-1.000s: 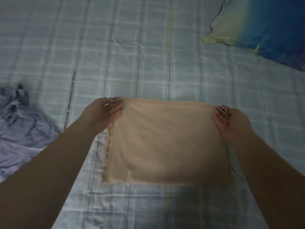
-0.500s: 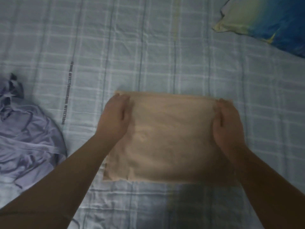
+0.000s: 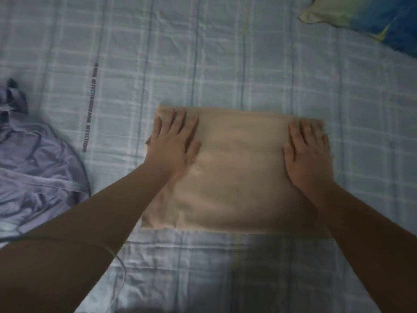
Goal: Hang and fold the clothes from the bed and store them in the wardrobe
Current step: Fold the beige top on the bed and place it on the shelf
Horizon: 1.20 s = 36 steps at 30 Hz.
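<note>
Both hands have dropped their pinch on the far corners: left hand (image 3: 173,145) and right hand (image 3: 308,152) lie flat on the folded beige garment (image 3: 237,175), holding nothing. Pressing unevenly could, I judge, skew its layers on the soft bed (image 3: 225,53).

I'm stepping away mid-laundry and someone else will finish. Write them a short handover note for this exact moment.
Left hand: open, pressed flat on the left part of the beige garment.
Right hand: open, flat on its right part.
The beige garment lies folded into a rectangle on the checked bed sheet. The lilac garment lies crumpled at the left.
Done: beige piece folded flat.
Left: perhaps one more fold, then store it in the wardrobe, which is out of view. After that, handle the lilac garment.
</note>
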### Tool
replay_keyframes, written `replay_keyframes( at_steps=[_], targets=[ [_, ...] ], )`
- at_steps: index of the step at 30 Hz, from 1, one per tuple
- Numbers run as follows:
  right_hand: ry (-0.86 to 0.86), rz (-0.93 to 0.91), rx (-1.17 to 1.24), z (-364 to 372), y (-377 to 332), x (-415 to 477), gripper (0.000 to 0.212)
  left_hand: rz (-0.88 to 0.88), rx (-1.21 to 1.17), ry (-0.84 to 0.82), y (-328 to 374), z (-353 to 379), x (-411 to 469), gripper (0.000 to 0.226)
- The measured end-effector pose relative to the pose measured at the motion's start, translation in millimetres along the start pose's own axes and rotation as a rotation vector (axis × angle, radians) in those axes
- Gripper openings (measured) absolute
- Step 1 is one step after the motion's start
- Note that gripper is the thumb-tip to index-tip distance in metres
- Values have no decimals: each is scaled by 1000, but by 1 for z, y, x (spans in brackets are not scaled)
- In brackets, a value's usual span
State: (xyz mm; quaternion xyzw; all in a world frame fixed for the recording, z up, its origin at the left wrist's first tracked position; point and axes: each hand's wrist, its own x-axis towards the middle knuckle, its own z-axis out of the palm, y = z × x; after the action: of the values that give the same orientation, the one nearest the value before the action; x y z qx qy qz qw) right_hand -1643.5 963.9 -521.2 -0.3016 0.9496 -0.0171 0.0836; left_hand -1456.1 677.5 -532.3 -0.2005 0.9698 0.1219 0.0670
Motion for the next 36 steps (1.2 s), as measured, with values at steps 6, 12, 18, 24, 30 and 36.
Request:
replay_keyframes(
  at_steps=[6,12,18,24,30,36],
  targets=[
    [91,-97,70,-9,-13,-96,57,68,4,65,22,0,-102,57],
    [66,-94,23,22,0,-137,57,20,84,71,14,38,-150,59],
    [105,-91,47,33,2,-135,59,8,127,77,14,50,-148,61],
    [76,-60,269,5,11,-144,55,-54,44,67,46,13,-147,58],
    [-2,437,623,-19,25,-153,61,65,-100,-14,135,-16,-89,48],
    [-183,615,722,-14,43,-154,38,45,-424,-127,255,-17,-7,37]
  ],
)
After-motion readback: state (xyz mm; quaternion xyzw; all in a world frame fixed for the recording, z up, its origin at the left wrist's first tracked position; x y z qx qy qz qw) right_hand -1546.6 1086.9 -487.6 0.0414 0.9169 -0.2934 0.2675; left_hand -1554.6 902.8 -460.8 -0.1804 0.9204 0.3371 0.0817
